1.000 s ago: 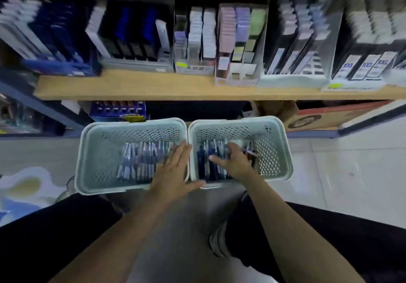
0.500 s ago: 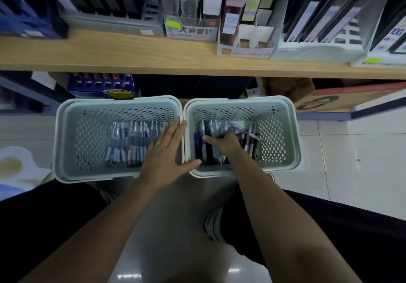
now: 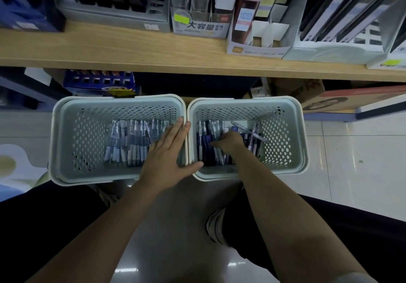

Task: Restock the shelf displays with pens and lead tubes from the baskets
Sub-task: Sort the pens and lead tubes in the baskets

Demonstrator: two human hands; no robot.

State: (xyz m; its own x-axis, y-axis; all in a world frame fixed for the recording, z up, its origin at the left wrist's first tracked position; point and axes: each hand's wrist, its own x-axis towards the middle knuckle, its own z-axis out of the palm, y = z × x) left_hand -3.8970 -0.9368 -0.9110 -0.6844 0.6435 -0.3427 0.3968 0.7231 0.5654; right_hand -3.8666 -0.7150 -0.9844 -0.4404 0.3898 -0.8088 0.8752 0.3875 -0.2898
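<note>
While left hand (image 3: 169,151) lies flat, right hand (image 3: 228,141) seemingly grasps pens (image 3: 211,148).

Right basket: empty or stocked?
Stocked. Dark blue pens lie across the floor of the right basket; the right hand reaches in among them.

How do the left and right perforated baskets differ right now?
The left pale perforated plastic basket holds mostly light, clear-barrelled pens lying in a parallel row; the right pale perforated plastic basket holds darker blue pens, several of them crossed. The left hand lies flat with straight fingers over the left basket's inner wall, while the right hand curls down among the right basket's pens. Both baskets match in shape and sit touching, below the wooden shelf.
</note>
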